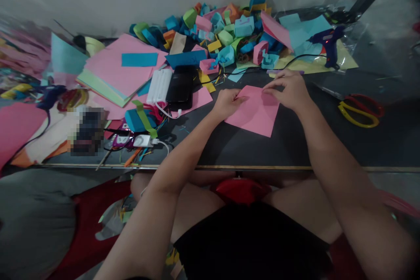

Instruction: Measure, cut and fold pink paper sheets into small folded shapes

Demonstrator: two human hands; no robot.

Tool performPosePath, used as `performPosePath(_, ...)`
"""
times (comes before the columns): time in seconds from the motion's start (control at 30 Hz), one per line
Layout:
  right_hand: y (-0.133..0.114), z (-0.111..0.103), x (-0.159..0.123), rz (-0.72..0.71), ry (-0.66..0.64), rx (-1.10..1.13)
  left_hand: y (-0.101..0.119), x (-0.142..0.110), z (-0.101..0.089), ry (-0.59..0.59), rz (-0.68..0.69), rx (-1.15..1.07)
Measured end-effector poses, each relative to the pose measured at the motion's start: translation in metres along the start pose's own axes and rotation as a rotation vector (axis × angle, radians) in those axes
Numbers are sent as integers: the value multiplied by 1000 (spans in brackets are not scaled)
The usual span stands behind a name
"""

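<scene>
A square sheet of pink paper [254, 111] lies slightly turned on the dark tabletop in front of me. My left hand [228, 104] grips its left edge, thumb on top. At its upper right corner, my right hand [288, 89] pinches the paper between thumb and fingers. A purple pen-like stick [297, 72] lies just behind my right hand; I cannot tell whether the hand touches it. Right of that hand rest scissors [359, 111] with one red and one yellow handle.
Folded colored paper pieces [226, 37] are heaped along the wall. A blue glue gun [330, 46] with a lit red light stands at the back right, its cable crossing behind my hands. To the left are a white power bank [159, 86], a black phone [180, 85] and stacked colored sheets [118, 68].
</scene>
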State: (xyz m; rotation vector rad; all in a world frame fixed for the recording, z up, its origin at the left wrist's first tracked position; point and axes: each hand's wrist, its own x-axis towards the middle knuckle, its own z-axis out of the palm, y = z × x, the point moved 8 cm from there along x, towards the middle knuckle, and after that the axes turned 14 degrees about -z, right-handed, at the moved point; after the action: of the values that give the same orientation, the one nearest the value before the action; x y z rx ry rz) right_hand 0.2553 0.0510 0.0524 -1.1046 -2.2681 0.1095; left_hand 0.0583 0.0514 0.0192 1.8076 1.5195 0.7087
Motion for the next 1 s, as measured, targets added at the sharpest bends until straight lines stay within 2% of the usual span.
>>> performPosePath(0.17,6,-4,-3,35,14,-61,-1,0,-1,-6,3,-12)
performPosePath(0.3,7,-7,-3,-17,73,-20,-6,3,-6,29,16,-41)
performPosePath(0.5,14,-8,-6,-39,80,-6,-10,5,-10,39,44,-65)
performPosePath(0.67,15,-8,-6,-52,34,-17,-14,7,-11,15,11,-62)
performPosePath(0.83,16,-9,-4,5,-28,-77,-16,8,-14,8,2,-85)
performPosePath(1.0,30,-11,-10,41,-24,-91,-18,7,-23,4,-28,-123)
